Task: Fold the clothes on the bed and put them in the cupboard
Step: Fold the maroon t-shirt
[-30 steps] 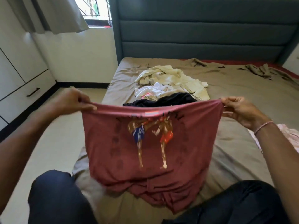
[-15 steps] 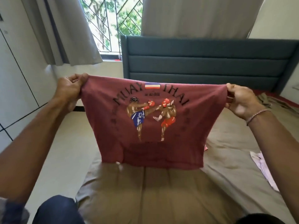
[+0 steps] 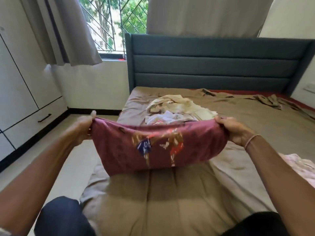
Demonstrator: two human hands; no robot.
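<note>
While both arms reach out ahead of me on the head feed, the left hand (image 3: 83, 128) pinches one top corner of a maroon T-shirt (image 3: 119, 150) between its thumb and curled fingers, and the right hand (image 3: 233, 130) grips the opposite corner the same way, with a thin bracelet (image 3: 251, 141) on its wrist. I read the shirt as stretched between the two hands above the near half of the bed (image 3: 170, 201). Its top edge dips a little in the middle and its body bulges towards me. Whether the lower hem touches the tan sheet I cannot tell. The print shows two fighters, one in blue shorts and one in red, smeared by blur. Just beyond the shirt lies a heap of clothes: a white garment (image 3: 163, 117) partly hidden by the shirt's top edge, and a cream garment (image 3: 175, 103) behind it. A pink patterned cloth (image 3: 300, 166) lies at the bed's right edge, near my right forearm. My knees in dark trousers (image 3: 63, 217) frame the bottom of the view. At the far end stands a blue-grey padded headboard (image 3: 213, 65), with a grilled window (image 3: 115, 23) and grey curtains (image 3: 59, 31) above and beside it. The white cupboard (image 3: 20, 82) lines the left wall, its lower drawer carrying a dark handle (image 3: 44, 118).
</note>
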